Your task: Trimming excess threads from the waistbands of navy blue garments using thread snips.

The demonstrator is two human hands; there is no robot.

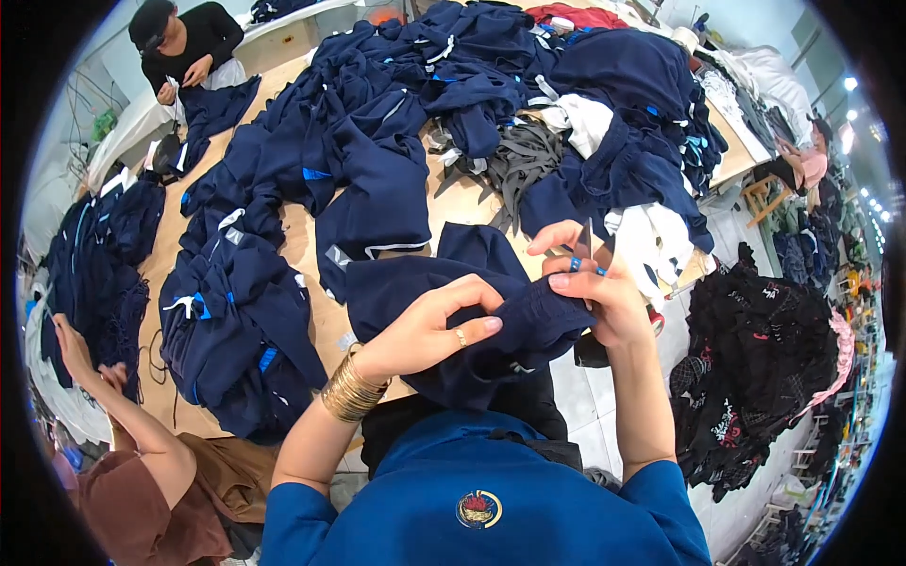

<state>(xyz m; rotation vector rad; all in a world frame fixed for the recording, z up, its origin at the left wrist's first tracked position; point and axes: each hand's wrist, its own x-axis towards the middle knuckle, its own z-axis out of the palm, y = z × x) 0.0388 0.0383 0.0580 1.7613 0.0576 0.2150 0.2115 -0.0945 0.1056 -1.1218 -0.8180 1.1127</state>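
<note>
A navy garment (444, 283) is stretched between my two hands above the near table edge, its gathered, waistband-like edge turned toward my right hand. My left hand (444, 325), with a ring and a stack of gold bangles at the wrist, pinches the cloth between thumb and fingers. My right hand (609, 292) grips the gathered edge with its thumb. Blue bands circle two of its fingers. A thin dark pointed blade (587, 238) sticks up between those fingers; its handle is hidden, so I cannot tell what tool it is.
Piled navy garments (368, 141) cover the wooden table, with grey strips (528, 160) and white cloth (651, 250) among them. Black garments (755, 368) are heaped on the right. A co-worker in brown (151, 500) reaches in at left; another person (193, 47) handles cloth at far left.
</note>
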